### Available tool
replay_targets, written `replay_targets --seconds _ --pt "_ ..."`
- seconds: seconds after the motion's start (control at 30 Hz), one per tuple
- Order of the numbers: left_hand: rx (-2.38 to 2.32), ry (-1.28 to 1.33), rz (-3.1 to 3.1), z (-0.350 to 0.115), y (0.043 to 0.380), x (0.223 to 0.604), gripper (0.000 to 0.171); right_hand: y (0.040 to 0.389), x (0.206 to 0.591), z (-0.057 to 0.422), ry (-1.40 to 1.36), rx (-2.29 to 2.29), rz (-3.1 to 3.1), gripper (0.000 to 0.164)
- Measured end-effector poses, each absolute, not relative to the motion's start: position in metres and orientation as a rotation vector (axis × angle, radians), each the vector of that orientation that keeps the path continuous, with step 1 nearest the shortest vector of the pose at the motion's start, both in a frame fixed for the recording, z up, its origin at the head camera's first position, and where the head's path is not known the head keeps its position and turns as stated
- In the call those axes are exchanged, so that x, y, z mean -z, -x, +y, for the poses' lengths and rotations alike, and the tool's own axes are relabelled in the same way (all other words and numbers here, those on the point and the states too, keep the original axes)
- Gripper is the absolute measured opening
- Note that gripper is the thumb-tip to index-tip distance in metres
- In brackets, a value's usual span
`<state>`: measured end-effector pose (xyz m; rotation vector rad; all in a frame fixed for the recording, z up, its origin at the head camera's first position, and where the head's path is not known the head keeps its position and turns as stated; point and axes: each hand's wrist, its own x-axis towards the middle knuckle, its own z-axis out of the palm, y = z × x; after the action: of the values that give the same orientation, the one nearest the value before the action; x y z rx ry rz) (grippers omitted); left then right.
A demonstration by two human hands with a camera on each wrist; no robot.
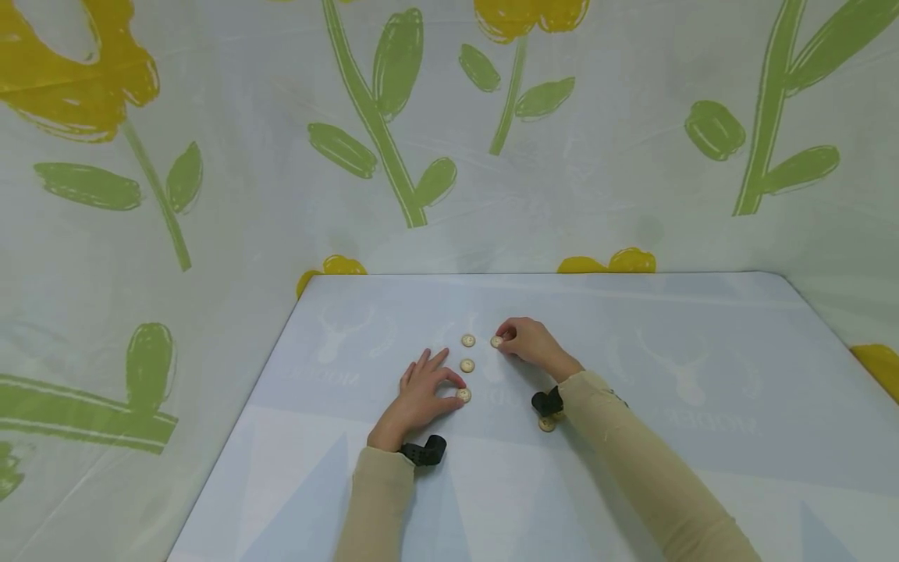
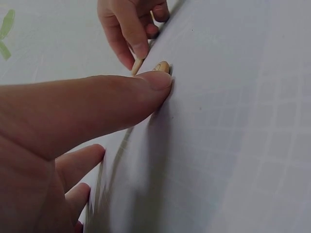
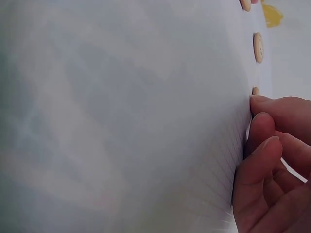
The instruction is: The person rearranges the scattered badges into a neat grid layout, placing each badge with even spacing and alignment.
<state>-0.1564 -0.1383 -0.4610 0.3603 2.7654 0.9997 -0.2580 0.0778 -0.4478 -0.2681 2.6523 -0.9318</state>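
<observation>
My left hand (image 1: pixel 419 396) pinches a small round wooden disc (image 1: pixel 463 395) at its edges between thumb and index finger, the other fingers spread over the table. In the left wrist view my thumb partly hides that disc (image 2: pixel 163 66). To the upper right, my right hand (image 1: pixel 531 342) holds another wooden disc (image 1: pixel 496 342) by thumb and fingertips, its remaining fingers curled in. Two more discs lie flat between the hands, an upper one (image 1: pixel 468 340) and a lower one (image 1: pixel 467 365), roughly in line above the left hand's piece. Dark marks show on their faces, too small to read.
One further wooden disc (image 1: pixel 546 424) lies beneath the right wrist, partly covered by the black wrist camera (image 1: pixel 547 402). The pale patterned table (image 1: pixel 702 437) ends at a back edge against a flower-printed curtain (image 1: pixel 618 172).
</observation>
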Motion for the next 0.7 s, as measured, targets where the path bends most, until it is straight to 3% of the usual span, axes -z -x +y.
replay_targets --seconds 0.7 --pt "-0.968 -0.345 2.763 -0.1371 0.158 0.4603 0.013 0.2562 0.4465 0.0777 0.303 0.909 2.661 0.02"
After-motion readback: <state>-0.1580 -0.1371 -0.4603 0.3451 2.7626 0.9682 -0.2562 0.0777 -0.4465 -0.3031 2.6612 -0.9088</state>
